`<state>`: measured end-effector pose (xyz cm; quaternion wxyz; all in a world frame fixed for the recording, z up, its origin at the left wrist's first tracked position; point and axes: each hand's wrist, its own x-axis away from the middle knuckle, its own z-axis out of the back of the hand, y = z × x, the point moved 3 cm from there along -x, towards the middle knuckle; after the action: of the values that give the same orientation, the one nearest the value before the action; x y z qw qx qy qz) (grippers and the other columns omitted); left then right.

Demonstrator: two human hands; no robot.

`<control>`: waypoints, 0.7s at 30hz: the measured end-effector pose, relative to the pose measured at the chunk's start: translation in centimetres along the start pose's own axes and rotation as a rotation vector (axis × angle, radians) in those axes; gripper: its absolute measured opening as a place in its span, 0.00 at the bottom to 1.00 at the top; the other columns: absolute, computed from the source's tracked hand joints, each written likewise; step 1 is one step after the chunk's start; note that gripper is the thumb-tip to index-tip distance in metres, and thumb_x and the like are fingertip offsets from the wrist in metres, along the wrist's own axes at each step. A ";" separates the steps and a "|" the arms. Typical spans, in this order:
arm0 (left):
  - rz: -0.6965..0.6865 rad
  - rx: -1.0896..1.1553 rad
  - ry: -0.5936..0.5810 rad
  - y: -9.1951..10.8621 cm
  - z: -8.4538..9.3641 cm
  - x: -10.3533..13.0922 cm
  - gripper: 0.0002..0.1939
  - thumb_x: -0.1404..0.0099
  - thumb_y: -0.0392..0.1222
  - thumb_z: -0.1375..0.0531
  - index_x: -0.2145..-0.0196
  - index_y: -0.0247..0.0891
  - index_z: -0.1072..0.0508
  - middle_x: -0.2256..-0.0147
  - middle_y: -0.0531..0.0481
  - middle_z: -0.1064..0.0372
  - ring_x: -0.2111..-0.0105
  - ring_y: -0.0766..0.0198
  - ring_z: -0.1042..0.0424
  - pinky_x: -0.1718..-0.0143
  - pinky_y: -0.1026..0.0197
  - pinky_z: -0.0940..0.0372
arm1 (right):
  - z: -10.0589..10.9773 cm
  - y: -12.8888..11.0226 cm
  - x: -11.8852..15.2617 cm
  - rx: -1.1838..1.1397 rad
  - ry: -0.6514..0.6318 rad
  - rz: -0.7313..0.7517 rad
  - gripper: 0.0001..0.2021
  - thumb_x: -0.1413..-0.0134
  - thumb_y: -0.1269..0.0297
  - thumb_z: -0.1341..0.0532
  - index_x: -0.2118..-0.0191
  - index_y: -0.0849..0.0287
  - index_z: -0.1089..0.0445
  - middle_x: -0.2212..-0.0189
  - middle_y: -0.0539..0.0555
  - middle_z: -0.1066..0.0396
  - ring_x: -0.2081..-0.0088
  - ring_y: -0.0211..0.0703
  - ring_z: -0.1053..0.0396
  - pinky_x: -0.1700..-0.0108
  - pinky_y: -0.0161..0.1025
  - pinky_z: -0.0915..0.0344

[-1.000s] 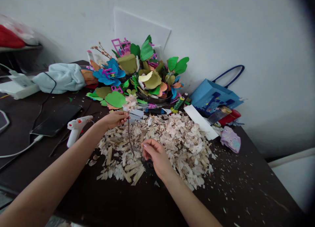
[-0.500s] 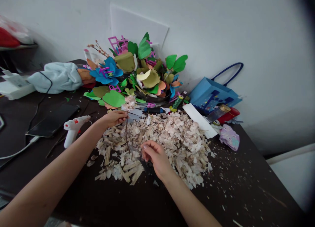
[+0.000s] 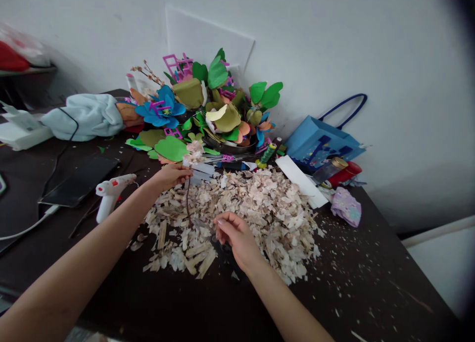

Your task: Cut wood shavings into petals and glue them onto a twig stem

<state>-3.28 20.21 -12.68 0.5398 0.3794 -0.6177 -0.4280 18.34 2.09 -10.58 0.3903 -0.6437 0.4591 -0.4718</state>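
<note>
My left hand (image 3: 173,175) pinches a thin brown flower stem (image 3: 187,203). A pale pink blossom (image 3: 193,152) shows just above those fingers, at the stem's upper end, while its lower end hangs over a heap of dry, pale petals and flakes (image 3: 260,198). My right hand (image 3: 235,235) is held over the near part of the heap, thumb and fingers drawn together; what they hold, if anything, is too small to make out. Under the right hand lies a black object (image 3: 224,255), mostly covered by it.
A white glue gun (image 3: 109,196) and a dark phone (image 3: 79,183) lie on the left. Colourful paper flowers (image 3: 208,104) stand at the back, with a green thread spool (image 3: 267,154) beside them. A white strip (image 3: 301,181) and blue bag (image 3: 321,141) are at the right.
The stem in my left hand has shifted slightly left, its lower end swinging left and up a little. My right hand stays almost where it was.
</note>
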 end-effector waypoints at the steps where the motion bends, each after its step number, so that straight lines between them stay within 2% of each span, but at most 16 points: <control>1: -0.008 0.000 0.010 0.1 0.1 -0.1 0.10 0.49 0.33 0.26 0.76 0.33 0.25 0.80 0.53 0.31 0.81 0.73 0.36 0.80 0.71 0.40 | 0.1 0.0 0.0 0.003 0.000 0.001 0.12 0.51 0.53 0.32 0.70 0.57 0.26 0.81 0.47 0.34 0.78 0.36 0.40 0.73 0.36 0.45; 7: -0.027 -0.015 0.056 0.9 0.6 -1.3 0.11 0.53 0.33 0.25 0.77 0.33 0.25 0.82 0.54 0.32 0.82 0.73 0.36 0.80 0.70 0.40 | 0.3 -0.1 0.3 -0.004 0.002 0.004 0.12 0.51 0.53 0.32 0.70 0.58 0.26 0.81 0.47 0.34 0.78 0.36 0.40 0.73 0.35 0.45; 13: -0.033 -0.031 0.091 0.8 0.6 -2.4 0.13 0.56 0.32 0.24 0.79 0.32 0.26 0.82 0.53 0.30 0.82 0.73 0.35 0.80 0.72 0.38 | 0.6 0.2 0.3 -0.028 0.030 0.013 0.12 0.52 0.54 0.32 0.70 0.58 0.25 0.81 0.47 0.33 0.79 0.35 0.40 0.74 0.35 0.45; 21: -0.038 -0.062 0.087 0.5 0.8 -2.5 0.13 0.57 0.34 0.23 0.79 0.33 0.25 0.82 0.52 0.30 0.82 0.72 0.35 0.81 0.71 0.39 | 0.9 0.2 0.3 -0.029 0.041 0.011 0.11 0.52 0.54 0.31 0.71 0.58 0.25 0.81 0.47 0.34 0.79 0.36 0.40 0.74 0.35 0.45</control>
<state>-3.70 22.83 -13.11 0.5693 0.3923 -0.5729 -0.4402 19.21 1.82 -10.95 0.3741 -0.6370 0.4775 -0.4757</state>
